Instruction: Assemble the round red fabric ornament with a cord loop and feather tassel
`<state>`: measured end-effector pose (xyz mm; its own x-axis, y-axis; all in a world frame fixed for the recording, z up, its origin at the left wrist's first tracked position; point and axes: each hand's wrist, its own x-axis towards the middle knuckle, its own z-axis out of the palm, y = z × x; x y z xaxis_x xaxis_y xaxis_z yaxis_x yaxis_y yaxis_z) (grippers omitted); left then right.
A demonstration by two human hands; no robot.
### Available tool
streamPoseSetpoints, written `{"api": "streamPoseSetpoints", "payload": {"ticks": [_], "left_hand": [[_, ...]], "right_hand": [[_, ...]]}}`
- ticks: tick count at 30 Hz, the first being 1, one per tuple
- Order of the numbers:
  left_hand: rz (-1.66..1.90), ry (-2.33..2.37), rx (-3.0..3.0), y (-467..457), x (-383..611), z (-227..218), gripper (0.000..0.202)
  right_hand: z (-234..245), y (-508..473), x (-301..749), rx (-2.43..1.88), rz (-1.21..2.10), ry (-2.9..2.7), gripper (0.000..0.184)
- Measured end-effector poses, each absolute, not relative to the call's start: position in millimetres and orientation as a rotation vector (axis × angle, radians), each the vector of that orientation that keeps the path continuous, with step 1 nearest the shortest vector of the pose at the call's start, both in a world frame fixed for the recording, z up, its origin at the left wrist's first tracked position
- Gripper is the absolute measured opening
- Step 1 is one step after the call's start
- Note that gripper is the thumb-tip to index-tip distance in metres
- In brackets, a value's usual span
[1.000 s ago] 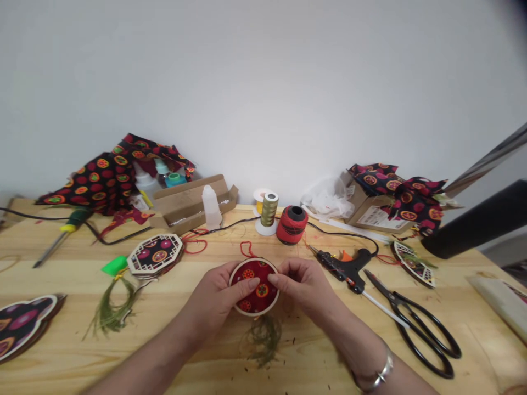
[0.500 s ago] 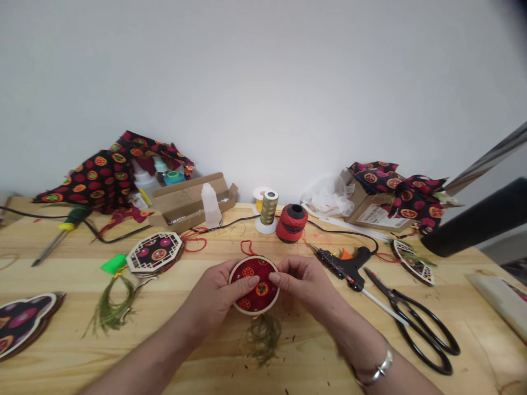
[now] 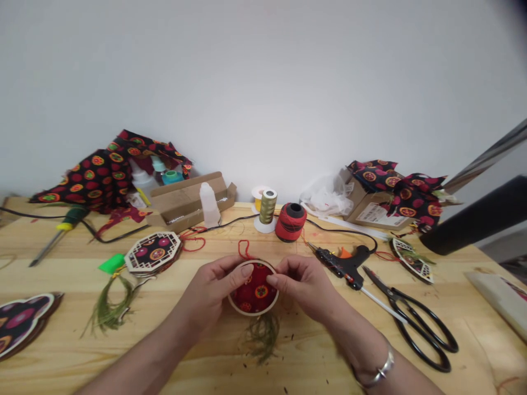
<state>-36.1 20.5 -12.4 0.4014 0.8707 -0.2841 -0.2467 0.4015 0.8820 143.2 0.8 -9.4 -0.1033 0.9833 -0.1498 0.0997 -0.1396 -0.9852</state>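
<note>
Round fabric-faced disc with a pale rim, gripped between both hands over the centre of a wooden workbench, its face tilted up toward the head camera. Being circular, it showed no long axis; a red cord loop rose from its upper edge, pointing away from the person. Left hand clasped it, thumb on the face; right hand clasped the opposite rim. Green feathery tassel below; hot glue gun at right.
</note>
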Motion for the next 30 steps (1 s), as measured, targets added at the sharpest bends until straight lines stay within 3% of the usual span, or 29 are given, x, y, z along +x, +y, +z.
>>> {"api": "streamPoseSetpoints", "payload": {"ticks": [13, 21, 30], "left_hand": [[0.847, 0.944, 0.872, 22, -40, -14, 0.016], [0.789, 0.988, 0.923, 25, -43, -11, 0.020], [0.751, 0.883, 0.713, 27, -45, 1, 0.021]], "right_hand": [[-13, -2, 144, -1.300, 1.340, -1.440, 0.030], [-12, -4, 144, -1.341, 1.276, -1.539, 0.026], [-17, -1, 148, -1.208, 1.496, -1.358, 0.031]]}}
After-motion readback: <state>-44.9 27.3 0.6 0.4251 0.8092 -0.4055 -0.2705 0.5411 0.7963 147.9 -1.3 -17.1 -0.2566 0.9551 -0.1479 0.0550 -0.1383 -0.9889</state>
